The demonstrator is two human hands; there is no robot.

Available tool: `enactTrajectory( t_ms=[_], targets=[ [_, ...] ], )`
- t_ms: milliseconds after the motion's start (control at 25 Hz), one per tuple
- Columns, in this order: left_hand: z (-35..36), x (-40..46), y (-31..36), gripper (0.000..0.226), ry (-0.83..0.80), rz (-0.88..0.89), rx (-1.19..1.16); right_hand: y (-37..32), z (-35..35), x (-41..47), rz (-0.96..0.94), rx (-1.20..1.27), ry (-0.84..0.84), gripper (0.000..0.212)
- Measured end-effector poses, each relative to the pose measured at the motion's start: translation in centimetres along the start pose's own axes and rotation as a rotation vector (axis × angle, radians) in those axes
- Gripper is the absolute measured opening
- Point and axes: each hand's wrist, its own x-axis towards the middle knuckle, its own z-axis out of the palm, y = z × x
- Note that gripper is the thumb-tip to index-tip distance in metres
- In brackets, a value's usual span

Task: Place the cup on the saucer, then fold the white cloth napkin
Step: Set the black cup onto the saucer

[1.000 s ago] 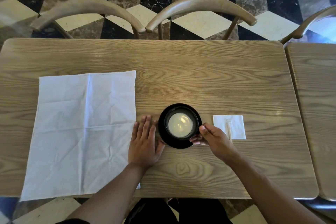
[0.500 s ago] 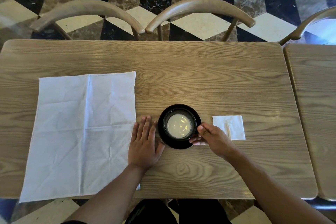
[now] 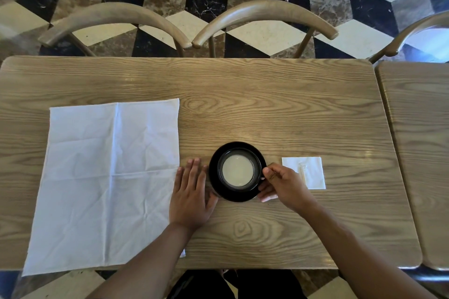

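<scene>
A black cup holding a pale milky drink stands on a black saucer near the table's front middle. My right hand is at the cup's right side, its fingers pinched on the cup's handle. My left hand lies flat on the table with fingers apart, just left of the saucer and touching the right edge of the white cloth napkin. The napkin is spread out flat and creased on the left half of the table, its front edge hanging over the table's edge.
A small white paper napkin with a thin stick on it lies right of the cup. The wooden table has curved chair backs along its far side. A second table butts against the right.
The hands, cup and saucer have barely shifted; my right hand's fingers have closed a little tighter at the cup's handle. The napkin has not moved.
</scene>
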Motion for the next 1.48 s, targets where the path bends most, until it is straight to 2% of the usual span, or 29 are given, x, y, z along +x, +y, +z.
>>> enactTrajectory(
  t_ms=[520, 760, 1080, 1280, 1480],
  targets=[
    [0.0, 0.1, 0.1, 0.075, 0.015, -0.002, -0.011, -0.2, -0.2, 0.6, -0.004, 0.046, 0.03, 0.015],
    [0.1, 0.1, 0.1, 0.075, 0.012, 0.0, -0.004, 0.1, -0.2, 0.7, 0.015, 0.184, -0.003, 0.031],
    [0.2, 0.1, 0.1, 0.075, 0.018, -0.004, -0.014, 0.2, -0.2, 0.7, 0.0, 0.221, -0.004, 0.03],
    [0.2, 0.1, 0.1, 0.076, 0.012, -0.002, -0.024, 0.8, -0.1, 0.4, -0.033, 0.192, 0.106, 0.027],
    [-0.4, 0.3, 0.1, 0.074, -0.065, -0.019, -0.053, 2.4, 1.1, -0.5, -0.037, 0.129, 0.268, 0.026]
  ],
)
